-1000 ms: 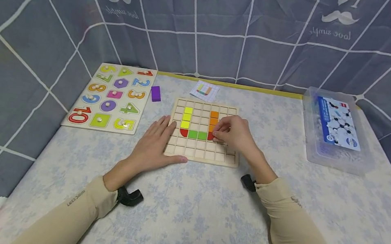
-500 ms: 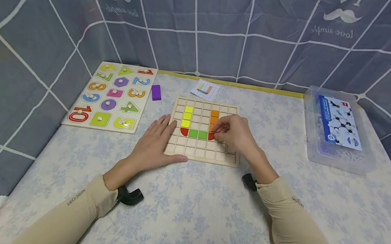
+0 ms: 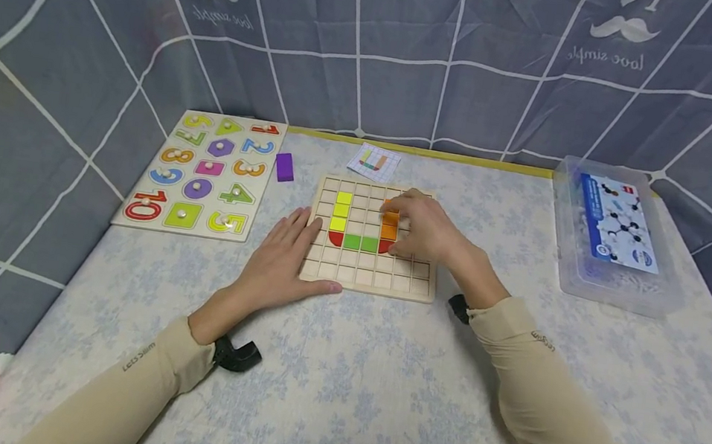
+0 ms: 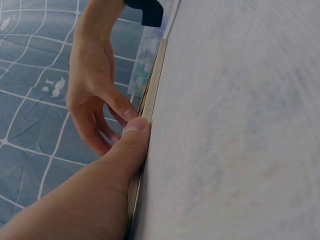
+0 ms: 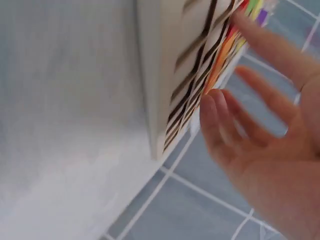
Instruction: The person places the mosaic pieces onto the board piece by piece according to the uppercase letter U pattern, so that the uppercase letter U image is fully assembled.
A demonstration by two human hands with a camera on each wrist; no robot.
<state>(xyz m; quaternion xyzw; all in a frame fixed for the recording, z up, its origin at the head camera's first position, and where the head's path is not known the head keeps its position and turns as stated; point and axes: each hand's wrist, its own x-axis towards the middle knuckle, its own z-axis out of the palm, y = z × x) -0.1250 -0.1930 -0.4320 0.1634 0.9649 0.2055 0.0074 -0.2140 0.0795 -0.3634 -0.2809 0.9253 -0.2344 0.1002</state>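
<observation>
A wooden grid board (image 3: pixel 355 276) lies on the table with a U of coloured pieces in it. Yellow squares (image 3: pixel 341 211) form its left side, orange pieces (image 3: pixel 390 226) its right. Green squares (image 3: pixel 361 243) run along the bottom between two red rounded corner pieces (image 3: pixel 336 239). My left hand (image 3: pixel 279 264) rests flat across the board's left edge, thumb along the front corner. Over the right column is my right hand (image 3: pixel 432 232), thumb at the right red piece and fingertips at the upper orange end. Its spread fingers partly hide the column.
Behind the board lie a small pattern card (image 3: pixel 373 163) and a purple block (image 3: pixel 284 167). A number-and-shape puzzle (image 3: pixel 200 175) is on the left. At the right stands a clear plastic box (image 3: pixel 605 281) with a blue-and-white label. A grey curtain (image 3: pixel 399 100) hangs beyond the table's back edge.
My right hand's fingers have moved away from the thumb, up the orange column, and spread apart. The left hand stays in place on the board.
</observation>
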